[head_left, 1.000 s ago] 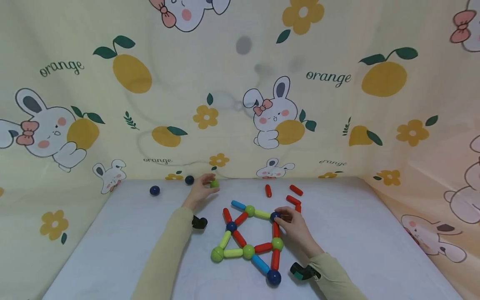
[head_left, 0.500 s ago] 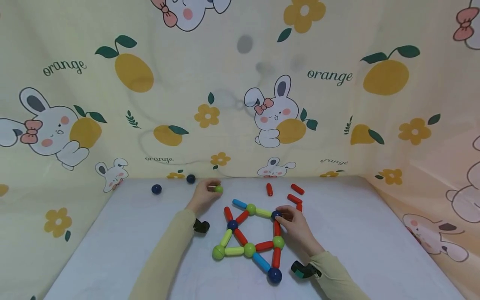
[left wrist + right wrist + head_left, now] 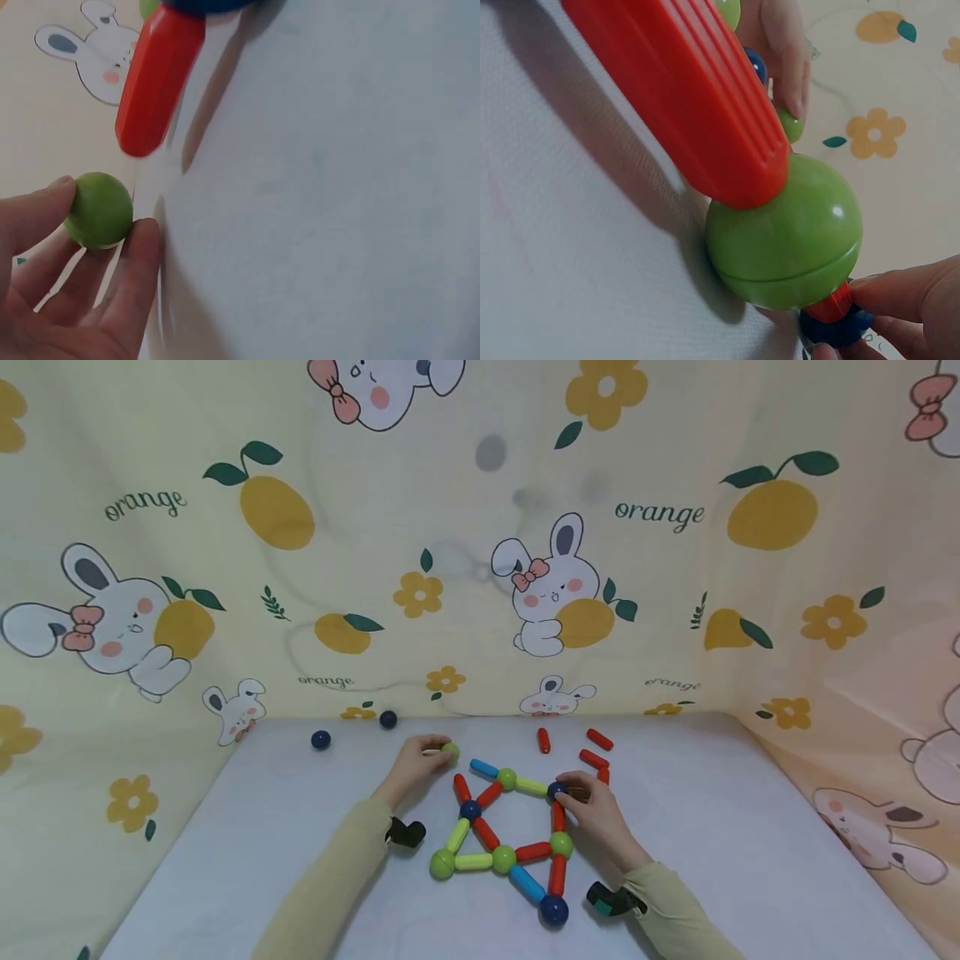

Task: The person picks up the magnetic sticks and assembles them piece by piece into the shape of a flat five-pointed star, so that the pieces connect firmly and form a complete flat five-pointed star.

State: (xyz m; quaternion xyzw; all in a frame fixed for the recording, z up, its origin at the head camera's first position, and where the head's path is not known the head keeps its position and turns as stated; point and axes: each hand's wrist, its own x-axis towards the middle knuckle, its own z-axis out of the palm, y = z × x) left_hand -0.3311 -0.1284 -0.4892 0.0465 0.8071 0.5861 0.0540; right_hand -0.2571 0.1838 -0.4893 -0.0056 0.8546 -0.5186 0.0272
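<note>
My left hand (image 3: 416, 768) pinches a loose green ball (image 3: 451, 751) between thumb and fingertips, left of a flat frame of balls and rods. In the left wrist view the green ball (image 3: 99, 210) is apart from the end of a red rod (image 3: 160, 82). My right hand (image 3: 596, 810) holds a dark blue ball (image 3: 556, 791) at the frame's far right corner, its fingers partly hiding it. Close up in the right wrist view, a red rod (image 3: 690, 97) joins a green ball (image 3: 784, 232). A blue rod (image 3: 483, 768) sticks out at the frame's far left.
Two dark blue balls, one (image 3: 321, 740) farther left and one (image 3: 387, 720) by the backdrop, lie at the back left. Several loose red rods (image 3: 594, 758) lie behind my right hand. A printed cloth (image 3: 480, 568) hangs behind the white table (image 3: 247, 860).
My left hand has carried the green ball from the back of the table rightward and nearer, towards the frame. My right hand stays on the dark blue ball. The head view shifts slightly.
</note>
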